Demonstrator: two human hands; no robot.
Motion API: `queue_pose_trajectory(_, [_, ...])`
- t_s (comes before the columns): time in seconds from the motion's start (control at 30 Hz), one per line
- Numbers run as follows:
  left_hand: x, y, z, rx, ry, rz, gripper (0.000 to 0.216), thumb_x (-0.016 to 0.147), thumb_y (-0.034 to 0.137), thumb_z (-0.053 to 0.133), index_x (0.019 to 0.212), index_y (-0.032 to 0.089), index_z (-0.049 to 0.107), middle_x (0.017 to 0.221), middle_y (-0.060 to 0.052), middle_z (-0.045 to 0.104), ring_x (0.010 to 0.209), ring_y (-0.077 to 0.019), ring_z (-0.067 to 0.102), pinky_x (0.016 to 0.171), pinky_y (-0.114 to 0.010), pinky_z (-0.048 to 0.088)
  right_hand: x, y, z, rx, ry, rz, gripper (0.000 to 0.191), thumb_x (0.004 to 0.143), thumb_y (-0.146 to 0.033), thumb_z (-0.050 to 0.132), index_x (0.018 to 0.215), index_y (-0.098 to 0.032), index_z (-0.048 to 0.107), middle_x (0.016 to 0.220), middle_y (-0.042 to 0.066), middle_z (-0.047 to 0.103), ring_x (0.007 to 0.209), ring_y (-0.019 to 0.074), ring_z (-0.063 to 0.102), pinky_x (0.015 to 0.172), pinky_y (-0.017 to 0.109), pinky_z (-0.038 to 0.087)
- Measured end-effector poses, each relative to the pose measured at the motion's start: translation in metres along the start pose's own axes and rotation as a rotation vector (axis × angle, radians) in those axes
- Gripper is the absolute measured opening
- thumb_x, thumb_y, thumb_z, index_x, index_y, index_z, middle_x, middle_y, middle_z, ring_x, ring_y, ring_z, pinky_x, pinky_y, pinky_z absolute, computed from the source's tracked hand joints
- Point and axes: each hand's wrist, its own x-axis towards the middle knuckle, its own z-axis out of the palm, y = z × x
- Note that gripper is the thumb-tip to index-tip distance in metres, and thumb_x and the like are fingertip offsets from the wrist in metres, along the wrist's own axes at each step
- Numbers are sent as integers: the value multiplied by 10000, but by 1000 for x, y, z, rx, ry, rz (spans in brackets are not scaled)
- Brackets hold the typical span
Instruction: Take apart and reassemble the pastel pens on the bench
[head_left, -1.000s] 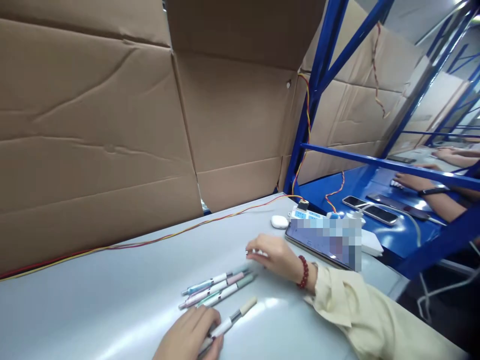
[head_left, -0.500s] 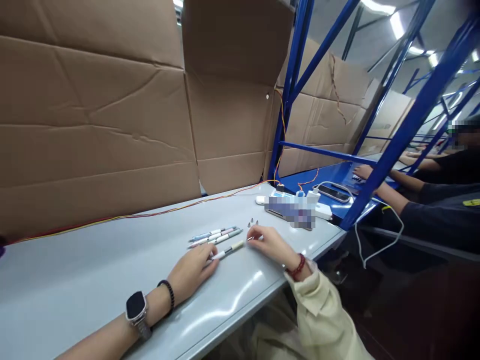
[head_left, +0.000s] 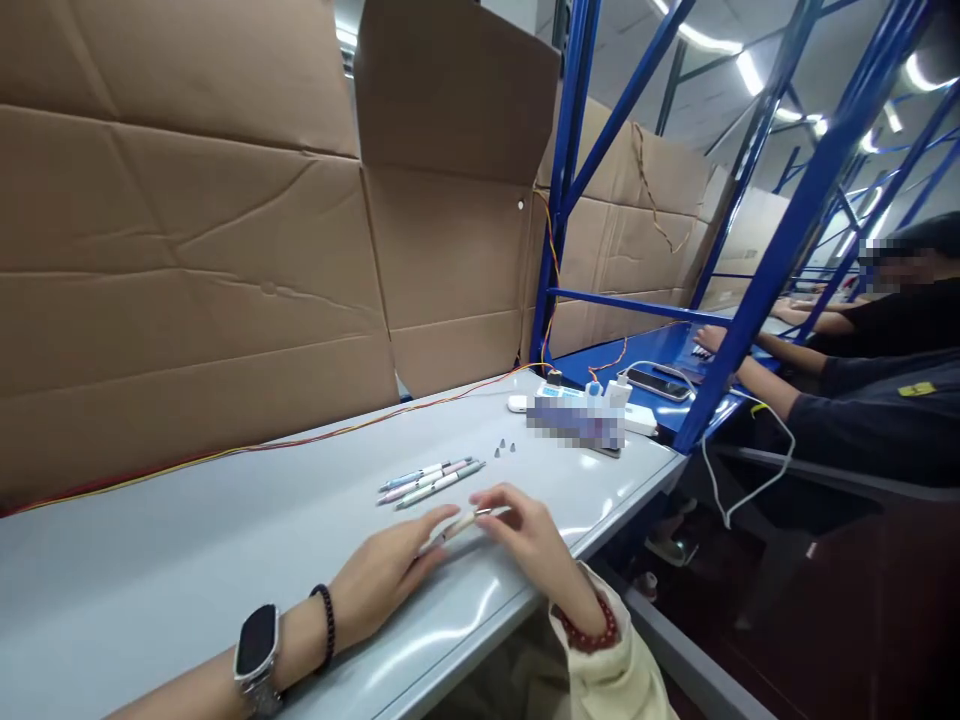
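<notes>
A cream and white pen [head_left: 459, 525] lies between my two hands, low over the table. My left hand [head_left: 386, 575] holds the pen's rear part between thumb and fingers; that end is mostly hidden. With thumb and forefinger, my right hand [head_left: 529, 530] pinches a small silver pen tip [head_left: 483, 512] at the pen's front end. Whether the tip is screwed on I cannot tell. Just beyond, a blue pen [head_left: 412, 476], a pink pen [head_left: 390, 495] and a green pen [head_left: 441, 486] lie side by side. Three small grey cone-shaped tips [head_left: 502, 444] stand to their right.
A phone-like item, blurred out [head_left: 576, 424], lies by a white power strip [head_left: 639, 418] with plugs. Thin wires [head_left: 300, 438] run along the table's back below cardboard panels [head_left: 187, 300]. A blue metal frame [head_left: 750, 310] rises at right, with people seated beyond it.
Both hands and the cream pen have come nearer the table's front edge. The silver tip in my right hand, earlier just off the pen's end, is now against it.
</notes>
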Motion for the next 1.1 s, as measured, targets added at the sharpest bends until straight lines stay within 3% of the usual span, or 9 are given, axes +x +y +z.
queue_pose_trajectory(0.07, [-1,1,0,23,-1,79,363,954,333,292,1312,310,341,1193,-9,582,1027,-179,569,855,-292,444,-3,4,-4,46,109,7,137,813,-317,578,865,-190,580,963,62,645,932,196,591,745,286,477])
queue_pose_trajectory(0.17, [-2,1,-1,48,1,116,355,956,314,292,1299,315,381,1226,2,570,1057,-172,563,883,-283,446,-4,9,-9,98,252,33,179,793,-340,604,876,-189,555,876,49,627,849,183,595,723,284,476])
queue_pose_trajectory(0.4, [-3,0,1,98,30,124,309,952,340,303,1216,272,448,1172,-6,605,1004,-177,590,831,-281,470,-8,4,-5,51,17,40,136,784,-288,618,877,-188,622,843,28,634,805,166,601,729,275,476])
queue_pose_trajectory(0.6, [-3,5,0,31,32,70,306,949,350,282,1165,250,473,1093,-20,632,940,-182,603,780,-276,472,-10,4,-7,39,74,71,171,804,-334,589,880,-185,619,843,34,640,816,182,620,747,287,482])
queue_pose_trajectory(1.1, [-2,8,-1,-18,48,35,296,957,316,267,1167,273,472,1101,13,631,949,-173,604,804,-264,464,-11,-1,-4,-9,24,49,153,773,-304,629,867,-195,680,877,45,699,834,201,639,772,313,504])
